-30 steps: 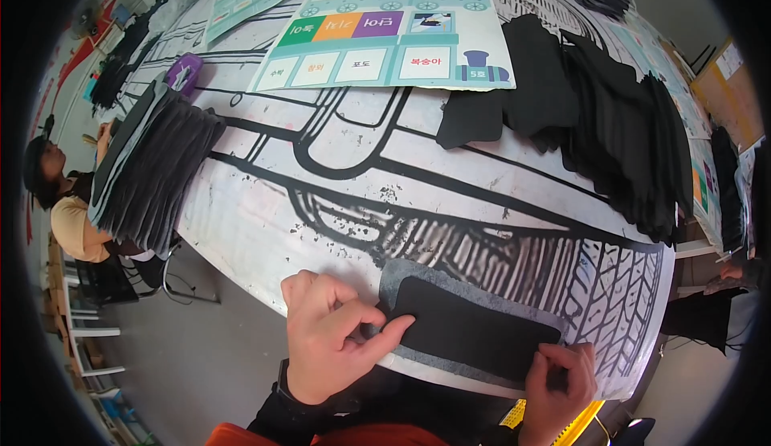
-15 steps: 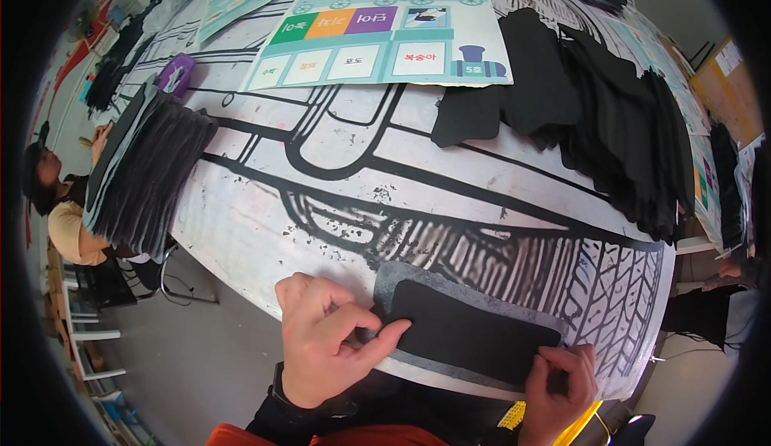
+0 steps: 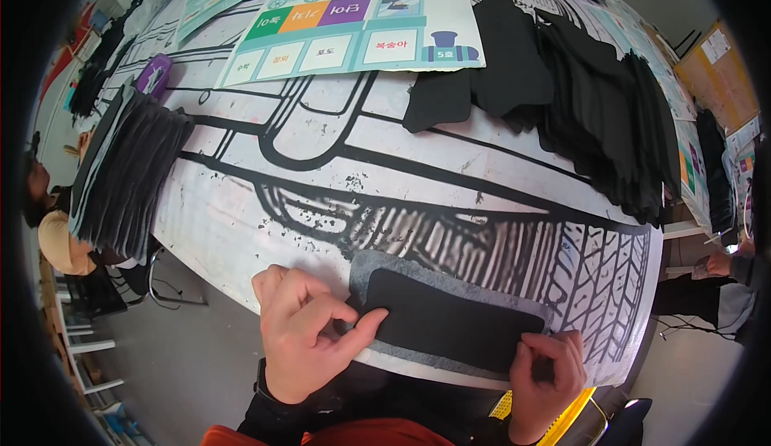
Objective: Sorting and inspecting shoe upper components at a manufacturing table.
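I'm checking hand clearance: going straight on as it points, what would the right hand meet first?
Most likely the black piece lying on the larger grey piece; the right hand is at its right end, though exact contact is unclear.

A head-worn fisheye looks down over the nearby table (image 3: 217, 229).

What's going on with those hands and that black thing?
The person's left hand has its thumb on the left end of a flat black piece; the right hand touches its right end. It lies on a bigger gray piece near the edge of the table, and a stack of dark pieces sits farther left.
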A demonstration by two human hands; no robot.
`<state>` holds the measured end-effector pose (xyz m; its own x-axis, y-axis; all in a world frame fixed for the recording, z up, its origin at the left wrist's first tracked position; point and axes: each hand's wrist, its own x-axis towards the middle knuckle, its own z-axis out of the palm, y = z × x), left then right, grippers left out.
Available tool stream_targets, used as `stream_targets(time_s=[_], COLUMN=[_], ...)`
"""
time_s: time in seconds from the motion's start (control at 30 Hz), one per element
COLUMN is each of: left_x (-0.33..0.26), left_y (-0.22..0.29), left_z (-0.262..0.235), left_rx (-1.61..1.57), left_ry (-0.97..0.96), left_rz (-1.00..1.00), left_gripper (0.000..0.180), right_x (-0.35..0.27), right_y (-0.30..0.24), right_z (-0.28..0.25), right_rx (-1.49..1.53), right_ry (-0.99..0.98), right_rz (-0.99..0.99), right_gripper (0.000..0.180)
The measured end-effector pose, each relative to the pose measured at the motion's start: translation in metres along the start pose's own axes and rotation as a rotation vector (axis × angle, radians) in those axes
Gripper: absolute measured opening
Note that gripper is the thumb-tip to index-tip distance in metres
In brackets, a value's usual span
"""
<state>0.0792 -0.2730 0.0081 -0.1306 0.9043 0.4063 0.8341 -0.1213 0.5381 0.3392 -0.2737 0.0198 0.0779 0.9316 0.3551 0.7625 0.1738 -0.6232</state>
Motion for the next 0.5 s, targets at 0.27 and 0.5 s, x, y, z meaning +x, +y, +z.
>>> stream_targets(time_s=[0.27,0.5], left_x=[0.002,0.0], left_y=[0.003,0.004], left_z=[0.005,0.001], left_rx=[-0.039,-0.013], left_ry=[-0.008,-0.008], left_rz=[0.003,-0.058], left_gripper=[0.033,0.034], right_x=[-0.001,-0.021], right_y=[-0.002,0.013], right_z=[-0.003,0.002], right_rx=[-0.062,0.13], right_ry=[0.022,0.029], right_rz=[0.011,0.208], right_gripper=[0.021,0.048])
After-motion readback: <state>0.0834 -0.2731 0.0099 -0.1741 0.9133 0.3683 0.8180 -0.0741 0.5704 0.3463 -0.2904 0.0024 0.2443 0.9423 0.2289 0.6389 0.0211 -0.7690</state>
